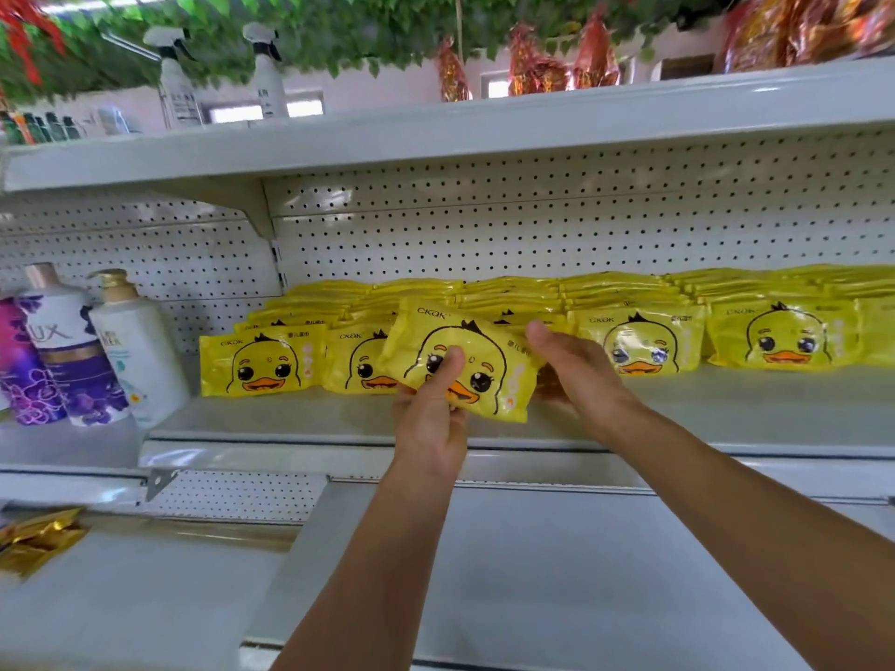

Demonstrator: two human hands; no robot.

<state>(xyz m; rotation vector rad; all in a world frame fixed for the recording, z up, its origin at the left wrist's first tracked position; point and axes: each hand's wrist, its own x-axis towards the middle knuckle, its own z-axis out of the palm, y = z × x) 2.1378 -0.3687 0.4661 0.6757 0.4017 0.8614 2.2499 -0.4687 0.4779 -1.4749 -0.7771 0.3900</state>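
A yellow duck-face packet [489,351] is held tilted above the white middle shelf [300,418]. My left hand [431,418] grips its lower edge, thumb pressed on the printed face. My right hand [576,370] holds the packet's right end, fingers behind it and thumb on top. Behind it, rows of the same yellow packets [649,341] lie stacked along the shelf, reaching the right edge. The leftmost stack [261,360] sits in front of the pegboard back wall.
Purple and white pump bottles [72,351] stand at the left of the shelf. Spray bottles [179,79] and red-gold wrapped items [537,70] are on the top shelf. Gold packets [34,540] lie on the lower left shelf. The lower shelf [557,573] in front is bare white.
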